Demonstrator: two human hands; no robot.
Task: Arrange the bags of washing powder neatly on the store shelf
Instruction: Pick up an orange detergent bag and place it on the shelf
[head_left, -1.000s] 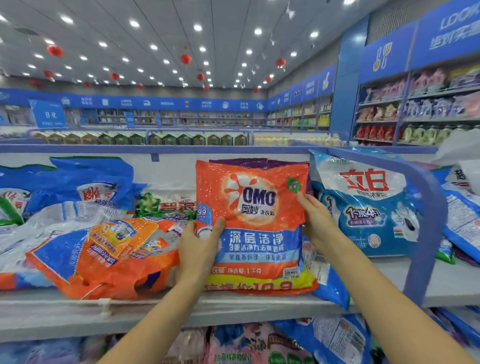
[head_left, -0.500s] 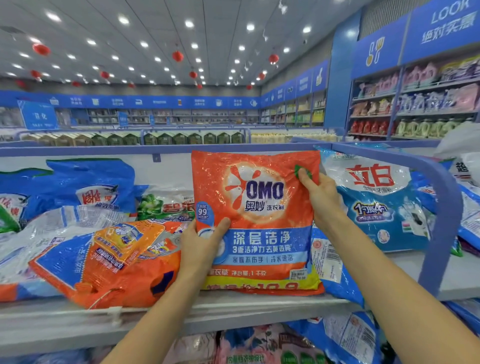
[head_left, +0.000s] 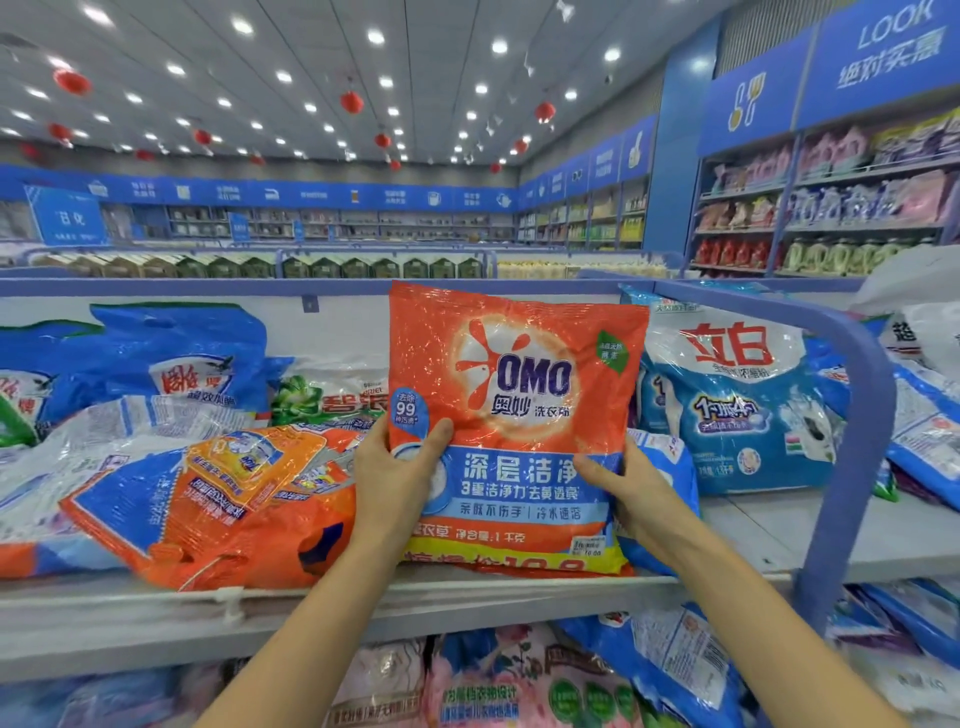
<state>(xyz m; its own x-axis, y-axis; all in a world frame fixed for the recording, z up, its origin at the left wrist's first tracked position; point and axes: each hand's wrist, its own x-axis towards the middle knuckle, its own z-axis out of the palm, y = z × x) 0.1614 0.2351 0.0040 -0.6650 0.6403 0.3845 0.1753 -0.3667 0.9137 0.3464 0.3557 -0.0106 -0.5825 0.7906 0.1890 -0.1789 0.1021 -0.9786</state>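
**Orange OMO bag held upright on the shelf**

Orange plastic filled the middle of the view: the OMO bag (head_left: 511, 415) stood upright on the grey store shelf (head_left: 311, 613), its bottom edge resting near the shelf's front lip. The room behind it was a bright shop with white ceiling spotlights, red lanterns and blue signage along the far walls.

Left of the OMO bag, a second orange bag (head_left: 223, 499) lay flat and tilted, partly over clear-wrapped packs, with a blue bag (head_left: 176, 358) leaning against the back panel behind it. Right of the OMO bag stood a blue-and-white bag (head_left: 737, 400), just inside the curved blue shelf rail (head_left: 852, 415). Below the OMO bag, pink and blue packs crowded the lower shelf.

Both forearms reached up from the bottom of the view toward the OMO bag. The left hand (head_left: 397, 483) gripped its lower left edge, thumb across the front and the other fingers hidden behind the plastic. The right hand (head_left: 631, 493) clasped the lower right edge, thumb pressed on the blue band of the front; its remaining fingers were wrapped behind, out of sight.
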